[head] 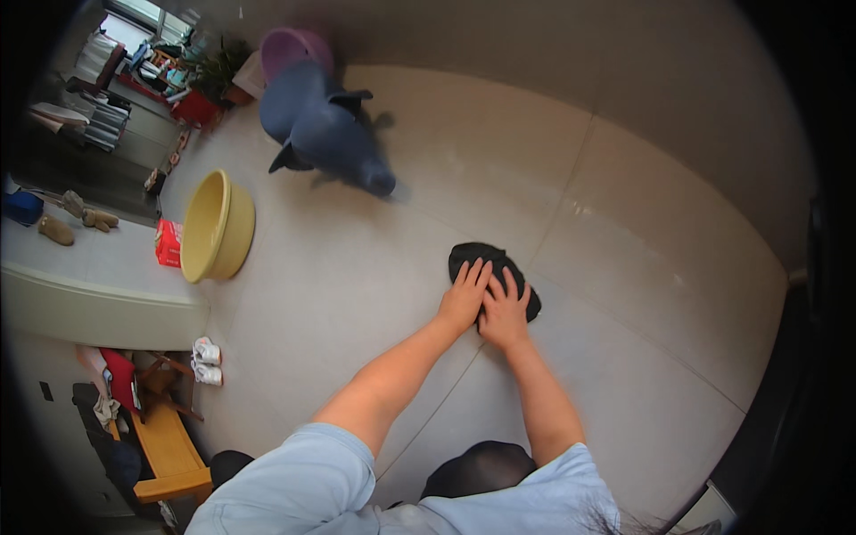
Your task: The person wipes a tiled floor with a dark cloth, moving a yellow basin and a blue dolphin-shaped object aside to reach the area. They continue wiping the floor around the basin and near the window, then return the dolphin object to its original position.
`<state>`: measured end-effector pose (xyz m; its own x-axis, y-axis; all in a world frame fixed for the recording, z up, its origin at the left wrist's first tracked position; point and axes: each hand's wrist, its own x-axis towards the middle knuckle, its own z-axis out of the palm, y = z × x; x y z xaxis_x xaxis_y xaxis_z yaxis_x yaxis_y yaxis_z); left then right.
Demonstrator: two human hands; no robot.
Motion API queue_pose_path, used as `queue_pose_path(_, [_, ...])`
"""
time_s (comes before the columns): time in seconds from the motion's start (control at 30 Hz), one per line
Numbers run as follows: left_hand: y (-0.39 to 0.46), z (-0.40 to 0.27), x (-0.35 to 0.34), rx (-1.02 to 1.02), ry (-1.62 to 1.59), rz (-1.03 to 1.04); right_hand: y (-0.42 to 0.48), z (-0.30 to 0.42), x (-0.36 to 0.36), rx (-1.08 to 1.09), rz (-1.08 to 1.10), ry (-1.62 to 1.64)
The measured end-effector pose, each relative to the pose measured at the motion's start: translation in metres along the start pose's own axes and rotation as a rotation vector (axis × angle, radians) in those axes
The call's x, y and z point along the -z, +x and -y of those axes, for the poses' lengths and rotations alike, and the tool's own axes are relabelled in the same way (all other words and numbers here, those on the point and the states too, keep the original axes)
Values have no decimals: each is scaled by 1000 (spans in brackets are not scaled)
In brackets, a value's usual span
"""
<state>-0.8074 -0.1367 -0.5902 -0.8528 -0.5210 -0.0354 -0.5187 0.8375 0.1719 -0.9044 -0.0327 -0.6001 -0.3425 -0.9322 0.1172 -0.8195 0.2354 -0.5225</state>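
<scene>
Both of my hands lie on a crumpled black cloth [478,251] on the tiled floor [361,287]. My left hand [464,297] presses on the cloth's left side, its fingers pointing away from me. Beside it, touching, my right hand [506,313] rests on the cloth with its fingers spread. The palms hide the middle of the cloth, and its dark edges show above the fingertips and to the right. Whether any cloth is pinched between the fingers cannot be told.
A yellow plastic basin [241,227] stands tipped at the left by a red packet [168,242]. Further off lie a blue-grey dolphin-shaped object [328,134] and a pink basin [291,50]. White shoes [206,361] sit near a wooden chair [167,441]. A wall bounds the far side.
</scene>
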Motion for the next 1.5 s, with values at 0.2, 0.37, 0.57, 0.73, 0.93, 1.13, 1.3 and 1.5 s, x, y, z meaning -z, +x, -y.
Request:
queue_pose_path(0.2, [21, -8, -5, 85, 149, 113, 10, -6, 10, -3, 228, -48])
queue_pose_path(0.37, [24, -13, 0, 17, 174, 140, 16, -16, 27, 77, 442, -152])
queue_pose_path(0.57, [30, 7, -8, -129, 329, 312, 18, 1, 22, 87, 450, -280])
queue_pose_path(0.73, [70, 4, 26, -512, 369, 609, 18, 8, 23, -28, 311, -263])
queue_pose_path(0.93, [156, 85, 112, -673, 127, 863, 43, 27, 40, -101, 231, -22])
queue_pose_path(1.13, [204, 221, 110, -427, 615, 510, 51, 36, 51, -89, -136, 56])
queue_pose_path(1.3, [187, 226, 149, -449, 759, 825, 75, 89, 59, 83, -129, 101])
queue_pose_path(1.5, [162, 261, 143, -315, 730, 991, 96, 110, -27, 143, 382, 17])
